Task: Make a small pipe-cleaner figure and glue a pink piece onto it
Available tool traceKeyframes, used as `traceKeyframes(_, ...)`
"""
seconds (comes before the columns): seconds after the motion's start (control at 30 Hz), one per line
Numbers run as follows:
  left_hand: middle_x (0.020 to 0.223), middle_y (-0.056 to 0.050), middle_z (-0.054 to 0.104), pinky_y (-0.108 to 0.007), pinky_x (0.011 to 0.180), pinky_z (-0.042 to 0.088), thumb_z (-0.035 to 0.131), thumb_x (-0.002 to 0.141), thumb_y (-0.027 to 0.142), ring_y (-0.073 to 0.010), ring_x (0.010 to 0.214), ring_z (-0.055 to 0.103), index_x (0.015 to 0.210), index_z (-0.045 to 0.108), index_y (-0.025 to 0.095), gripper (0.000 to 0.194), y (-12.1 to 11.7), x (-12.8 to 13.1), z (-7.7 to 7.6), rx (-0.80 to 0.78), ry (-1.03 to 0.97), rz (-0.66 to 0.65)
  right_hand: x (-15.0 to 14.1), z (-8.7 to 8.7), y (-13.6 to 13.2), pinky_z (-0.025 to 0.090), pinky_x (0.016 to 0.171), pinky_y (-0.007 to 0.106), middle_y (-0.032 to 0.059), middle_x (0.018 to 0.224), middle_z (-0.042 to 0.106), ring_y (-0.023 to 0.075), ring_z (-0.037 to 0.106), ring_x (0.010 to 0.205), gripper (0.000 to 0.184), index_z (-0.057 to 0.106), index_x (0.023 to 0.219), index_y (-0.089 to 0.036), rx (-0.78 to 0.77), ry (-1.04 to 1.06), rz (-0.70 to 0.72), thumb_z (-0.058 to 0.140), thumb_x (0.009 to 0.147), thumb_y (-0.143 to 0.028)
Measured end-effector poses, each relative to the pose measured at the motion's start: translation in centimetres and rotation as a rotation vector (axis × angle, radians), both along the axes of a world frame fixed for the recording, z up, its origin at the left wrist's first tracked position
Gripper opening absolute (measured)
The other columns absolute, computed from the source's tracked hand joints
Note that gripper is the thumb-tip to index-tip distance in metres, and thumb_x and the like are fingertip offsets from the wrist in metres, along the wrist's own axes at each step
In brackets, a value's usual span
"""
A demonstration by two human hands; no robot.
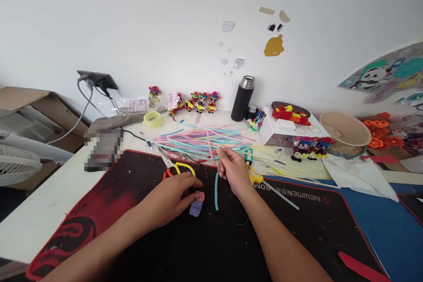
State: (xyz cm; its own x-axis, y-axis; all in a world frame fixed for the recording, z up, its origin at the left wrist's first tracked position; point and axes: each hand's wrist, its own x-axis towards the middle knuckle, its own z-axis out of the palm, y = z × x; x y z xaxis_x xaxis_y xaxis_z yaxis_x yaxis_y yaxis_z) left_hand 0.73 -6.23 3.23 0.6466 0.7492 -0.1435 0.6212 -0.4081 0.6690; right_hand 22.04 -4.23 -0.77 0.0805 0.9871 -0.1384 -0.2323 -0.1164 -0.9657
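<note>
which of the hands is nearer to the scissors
Left. The left hand is close by the scissors, on their near side; the right hand is farther off, to their right.

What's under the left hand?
A pink-and-purple piece shows by the left hand, against the black mat. Anything else directly beneath the palm is covered and can't be seen.

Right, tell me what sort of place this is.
Probably a handicraft workspace: a pile of thin pastel strips, metal scissors with red and yellow handles, and small multicoloured figurines.
</note>
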Motion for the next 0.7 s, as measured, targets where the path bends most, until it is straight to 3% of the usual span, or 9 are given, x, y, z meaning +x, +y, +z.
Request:
traceKeyframes(0.1, 0.109, -0.006, 0.075, -0.031, 0.08, 0.051, 0.057, 0.098, 0.036, -0.0229, 0.093, 0.069, 0.111, 0.074, 0.024, 0.024, 2.3, -0.7, -0.3, 0.054, -0.061, 0.096, 0.4, 0.3, 0.1, 0.027, 0.039, 0.023, -0.0094, 0.046, 0.042, 0.0104, 0.042, 0.039, 0.045, 0.073, 0.092, -0.018, 0.028, -0.014, -0.034, 0.072, 0.086, -0.063)
traceKeyframes(0.23, 0.107, -0.009, 0.076, -0.038, 0.09, 0.052, 0.054, 0.099, 0.036, -0.027, 0.101, 0.068, 0.11, 0.074, 0.022, 0.027, 6.6, -1.5, -0.7, 0.273, -0.024, 0.135, 1.0, 0.8, 0.2, 0.028, 0.04, 0.023, -0.0091, 0.046, 0.041, 0.0107, 0.041, 0.04, 0.046, 0.072, 0.09, -0.018, 0.023, -0.013, -0.11, 0.073, 0.085, -0.063)
traceKeyframes(0.33, 0.124, -0.011, 0.072, -0.044, 0.106, 0.048, 0.058, 0.096, 0.027, -0.0301, 0.12, 0.062, 0.12, 0.072, 0.021, 0.028, 9.2, -1.2, -0.6, 0.427, 0.058, -0.029, 1.5, 1.1, 0.4, 0.028, 0.04, 0.023, -0.0091, 0.046, 0.04, 0.0111, 0.041, 0.04, 0.047, 0.071, 0.089, -0.018, 0.037, -0.005, -0.148, 0.074, 0.083, -0.064)
traceKeyframes(0.5, 0.151, -0.013, 0.059, -0.05, 0.116, 0.042, 0.063, 0.084, 0.007, -0.0338, 0.138, 0.051, 0.144, 0.06, 0.023, 0.062, 11.4, 0.5, -0.8, 0.514, 0.276, -0.261, 2.0, 0.9, 0.7, 0.03, 0.041, 0.025, -0.009, 0.046, 0.04, 0.0123, 0.041, 0.041, 0.048, 0.072, 0.09, -0.019, 0.057, -0.047, -0.167, 0.073, 0.084, -0.066)
traceKeyframes(0.57, 0.151, -0.014, 0.058, -0.049, 0.115, 0.043, 0.062, 0.082, 0.004, -0.0342, 0.137, 0.052, 0.145, 0.06, 0.023, 0.066, 12.0, 1.2, -1.2, 0.53, 0.323, -0.303, 1.9, 0.8, 0.7, 0.03, 0.041, 0.025, -0.0088, 0.046, 0.041, 0.0125, 0.042, 0.041, 0.048, 0.072, 0.09, -0.019, 0.053, -0.071, -0.164, 0.071, 0.085, -0.067)
traceKeyframes(0.7, 0.132, -0.015, 0.07, -0.044, 0.107, 0.048, 0.054, 0.084, 0.002, -0.0316, 0.123, 0.063, 0.133, 0.068, 0.021, 0.054, 13.3, 2.1, -1.9, 0.558, 0.337, -0.336, 1.6, 0.6, 0.6, 0.032, 0.043, 0.026, -0.0081, 0.046, 0.042, 0.0131, 0.042, 0.04, 0.048, 0.073, 0.091, -0.019, 0.055, -0.124, -0.133, 0.07, 0.086, -0.067)
